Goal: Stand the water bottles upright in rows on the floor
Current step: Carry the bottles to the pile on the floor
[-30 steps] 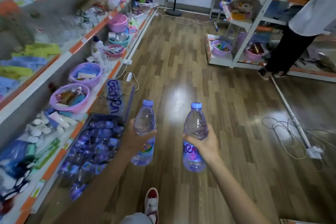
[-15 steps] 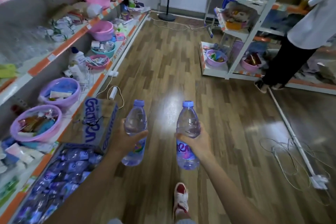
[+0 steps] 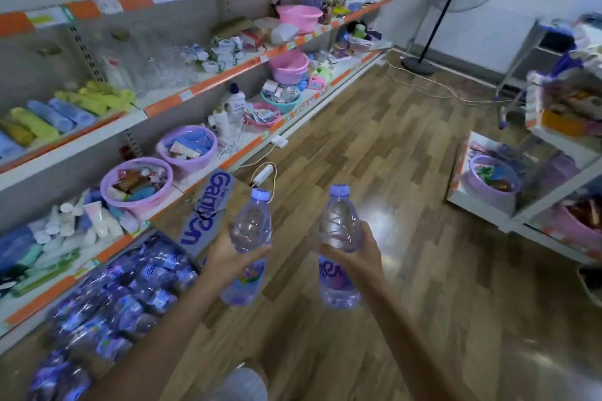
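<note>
Clear bottles [image 3: 249, 237] upright, caps up

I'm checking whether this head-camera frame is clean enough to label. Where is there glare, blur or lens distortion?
Head view: a bright glare patch on the wooden floor beside the right bottle; wide-angle bending of the shelves and fan pole; the packed bottles at lower left are smeared, as are the frame edges; both hands and the left bottle stay fairly sharp.

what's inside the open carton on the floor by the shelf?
The carton holds a pile of plastic-wrapped water bottles, lying jumbled, purple labels showing. Its printed flap stands open. Lower layers and the carton bottom are covered by the top bottles; the count cannot be told.
</note>
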`<state>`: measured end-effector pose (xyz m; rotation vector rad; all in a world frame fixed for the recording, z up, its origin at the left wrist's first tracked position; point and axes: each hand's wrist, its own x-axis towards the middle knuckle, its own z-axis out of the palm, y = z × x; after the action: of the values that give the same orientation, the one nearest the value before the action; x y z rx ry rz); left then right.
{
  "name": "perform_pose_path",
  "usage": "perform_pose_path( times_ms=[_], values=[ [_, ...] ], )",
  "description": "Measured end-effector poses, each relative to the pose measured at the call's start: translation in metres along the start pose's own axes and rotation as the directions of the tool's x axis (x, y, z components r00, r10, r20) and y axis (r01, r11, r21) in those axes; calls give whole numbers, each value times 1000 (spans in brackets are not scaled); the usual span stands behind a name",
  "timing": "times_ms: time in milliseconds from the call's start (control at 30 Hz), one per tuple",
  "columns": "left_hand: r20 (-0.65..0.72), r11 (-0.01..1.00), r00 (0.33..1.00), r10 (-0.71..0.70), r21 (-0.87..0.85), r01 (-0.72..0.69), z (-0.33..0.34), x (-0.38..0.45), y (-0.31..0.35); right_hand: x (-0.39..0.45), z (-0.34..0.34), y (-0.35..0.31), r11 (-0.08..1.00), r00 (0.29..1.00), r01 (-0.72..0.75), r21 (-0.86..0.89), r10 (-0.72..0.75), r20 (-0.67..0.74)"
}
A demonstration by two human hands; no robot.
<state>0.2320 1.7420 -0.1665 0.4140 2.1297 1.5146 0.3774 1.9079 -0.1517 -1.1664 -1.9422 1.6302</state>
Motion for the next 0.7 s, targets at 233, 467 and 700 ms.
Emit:
perform_pose_path(
  times_ms=[233, 467, 700],
  values=[
    [-166, 997, 985, -47, -70, 35, -2, 66, -3, 84, 30, -25, 996, 965, 75, -50, -60, 256],
    [-247, 968, 956, -158, -231, 100, -7, 146, -22, 166, 58, -48, 973, 911, 141, -181, -56, 409],
    [-423, 917, 835, -353, -334, 219, -43, 145, -43, 227, 126, -75, 963, 788, 200, -180, -49, 614]
  ],
)
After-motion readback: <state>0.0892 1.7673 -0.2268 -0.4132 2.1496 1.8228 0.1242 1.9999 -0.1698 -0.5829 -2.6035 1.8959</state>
